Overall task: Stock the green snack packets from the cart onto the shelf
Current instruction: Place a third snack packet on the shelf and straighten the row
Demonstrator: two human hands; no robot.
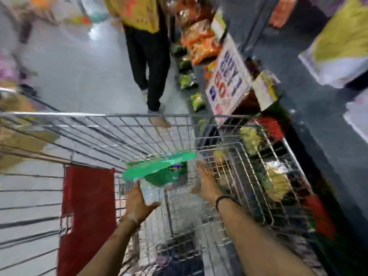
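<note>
The frame is blurred by motion. A bundle of green snack packets (159, 168) with a silvery underside hangs over the wire cart (111, 124). My left hand (139, 204) grips the bundle's lower silver edge from below. My right hand (207, 184) is just to the right of the packets with its fingers spread, not clearly touching them. The shelf (278, 176) runs along the right side, with wire baskets holding yellow and red snack bags.
A person in a yellow top and black trousers (149, 62) stands in the aisle just beyond the cart. A "Buy 1 Get 1" sign (229, 76) hangs on the shelf edge. Orange and green snack bags line the lower shelf. A red flap (87, 212) hangs on the cart.
</note>
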